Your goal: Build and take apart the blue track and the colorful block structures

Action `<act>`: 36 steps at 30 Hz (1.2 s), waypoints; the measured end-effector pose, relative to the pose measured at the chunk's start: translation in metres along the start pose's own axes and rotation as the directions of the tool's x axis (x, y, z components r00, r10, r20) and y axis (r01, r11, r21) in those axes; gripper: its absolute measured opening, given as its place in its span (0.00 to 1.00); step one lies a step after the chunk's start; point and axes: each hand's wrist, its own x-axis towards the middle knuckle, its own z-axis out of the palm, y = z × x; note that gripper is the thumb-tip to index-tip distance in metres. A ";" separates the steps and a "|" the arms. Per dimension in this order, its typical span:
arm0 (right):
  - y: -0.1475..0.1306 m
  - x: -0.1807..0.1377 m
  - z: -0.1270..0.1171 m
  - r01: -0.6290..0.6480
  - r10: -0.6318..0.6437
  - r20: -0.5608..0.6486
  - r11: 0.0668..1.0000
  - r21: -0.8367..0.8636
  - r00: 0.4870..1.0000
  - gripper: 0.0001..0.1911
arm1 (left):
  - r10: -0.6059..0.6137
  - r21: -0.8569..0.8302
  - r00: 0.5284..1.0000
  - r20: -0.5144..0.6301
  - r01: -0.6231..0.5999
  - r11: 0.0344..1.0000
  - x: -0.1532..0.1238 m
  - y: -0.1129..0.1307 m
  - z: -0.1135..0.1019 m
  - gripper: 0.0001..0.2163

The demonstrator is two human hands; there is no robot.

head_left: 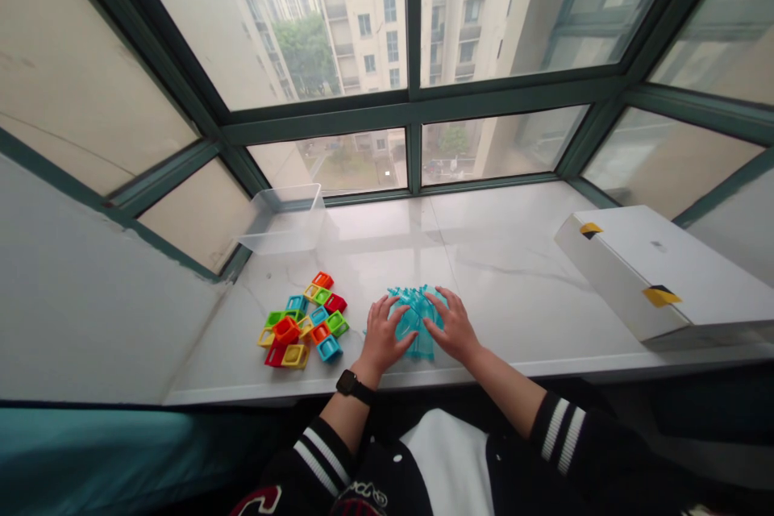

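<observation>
Translucent turquoise plastic pieces with small spiky tips sit together near the front edge of the white sill. What exactly they are I cannot make out. From the left side, my left hand curves around them, thumb and fingers apart, a black watch on its wrist. On the opposite side, my right hand mirrors it with spread fingers reaching over the pieces. Both hands seem to touch the turquoise cluster, and they cover its sides. To their left lies a loose pile of colourful square plastic blocks in red, orange, yellow, green and blue.
A clear plastic bin stands at the back left by the window. At the right rests a large white box with yellow and black tabs. The marble-patterned sill is bounded by green window frames.
</observation>
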 end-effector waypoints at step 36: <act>0.018 0.002 0.027 -0.115 0.120 -0.107 0.992 0.052 0.987 0.19 | 0.007 0.072 0.994 -0.109 0.000 0.997 -0.025 -0.012 -0.005 0.24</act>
